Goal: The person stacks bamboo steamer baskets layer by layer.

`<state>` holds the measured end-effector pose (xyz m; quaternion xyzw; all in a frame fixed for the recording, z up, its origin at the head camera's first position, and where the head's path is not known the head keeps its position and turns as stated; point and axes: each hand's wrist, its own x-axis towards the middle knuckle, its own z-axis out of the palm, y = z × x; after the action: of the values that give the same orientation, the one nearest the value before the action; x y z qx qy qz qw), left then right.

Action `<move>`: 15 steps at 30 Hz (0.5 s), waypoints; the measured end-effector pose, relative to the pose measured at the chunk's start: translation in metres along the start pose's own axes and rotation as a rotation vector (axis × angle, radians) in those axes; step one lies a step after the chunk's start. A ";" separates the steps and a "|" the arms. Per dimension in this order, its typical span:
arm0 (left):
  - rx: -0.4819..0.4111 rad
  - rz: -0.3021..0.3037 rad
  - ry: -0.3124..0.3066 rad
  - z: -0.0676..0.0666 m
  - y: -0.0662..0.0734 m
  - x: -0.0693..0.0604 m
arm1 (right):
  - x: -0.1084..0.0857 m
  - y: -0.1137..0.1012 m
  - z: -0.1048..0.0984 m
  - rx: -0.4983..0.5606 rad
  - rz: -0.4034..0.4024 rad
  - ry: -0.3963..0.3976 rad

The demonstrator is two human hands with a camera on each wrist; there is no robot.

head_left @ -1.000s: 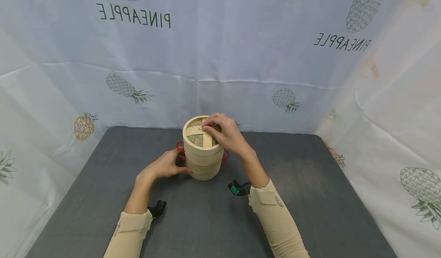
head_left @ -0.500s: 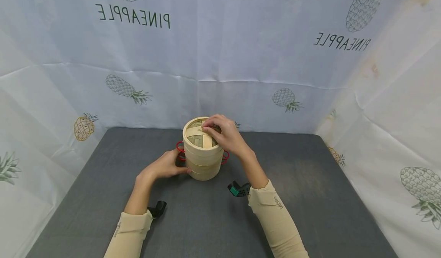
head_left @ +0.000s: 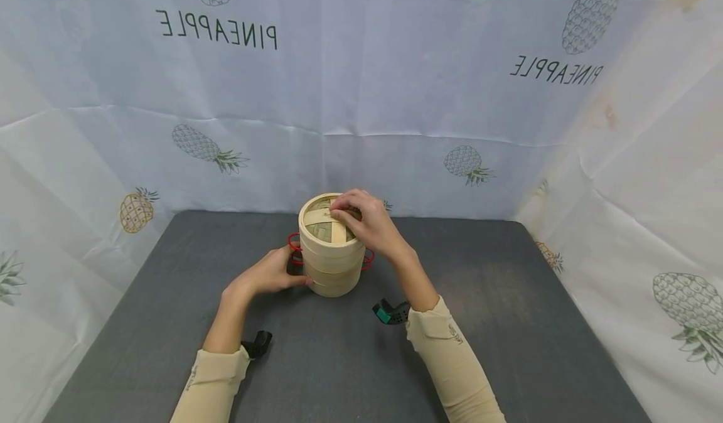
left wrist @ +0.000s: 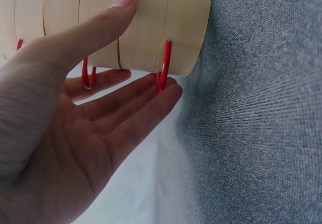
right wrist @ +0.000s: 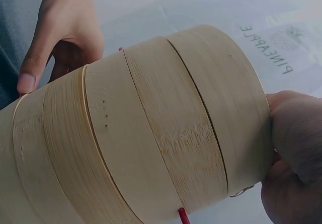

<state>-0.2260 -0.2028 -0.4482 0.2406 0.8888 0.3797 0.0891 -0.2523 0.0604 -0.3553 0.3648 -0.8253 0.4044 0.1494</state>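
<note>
A round bamboo steamer (head_left: 332,269) of stacked tiers stands upright on the dark table. Red loop handles (left wrist: 166,65) stick out from its sides. On top sits a woven lid (head_left: 321,230) crossed by pale bamboo strips. My right hand (head_left: 369,223) is over the lid, thumb and fingers pinching the strip at its middle; in the right wrist view the fingertips are hidden behind the rim. Low on the steamer's left side, my left hand (head_left: 273,270) holds it, the thumb (left wrist: 108,25) along the wall and the other fingers behind, beside the red loops.
The dark table (head_left: 486,322) reaches back to a hanging white cloth (head_left: 361,84) printed with pineapples, close behind the steamer. More cloth hangs at both sides. A black wrist mount (head_left: 258,344) sits on the left wrist and another mount (head_left: 391,311) on the right.
</note>
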 end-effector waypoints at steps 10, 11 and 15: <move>0.018 -0.007 -0.002 0.000 0.000 0.001 | -0.003 -0.002 -0.003 -0.018 0.000 0.022; 0.018 -0.007 -0.003 0.000 0.000 0.001 | -0.003 -0.002 -0.004 -0.021 -0.004 0.026; 0.018 -0.008 0.000 0.000 0.001 0.000 | -0.006 -0.002 -0.007 -0.027 -0.017 0.046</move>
<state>-0.2258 -0.2020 -0.4476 0.2379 0.8931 0.3714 0.0887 -0.2472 0.0674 -0.3528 0.3602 -0.8240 0.4001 0.1765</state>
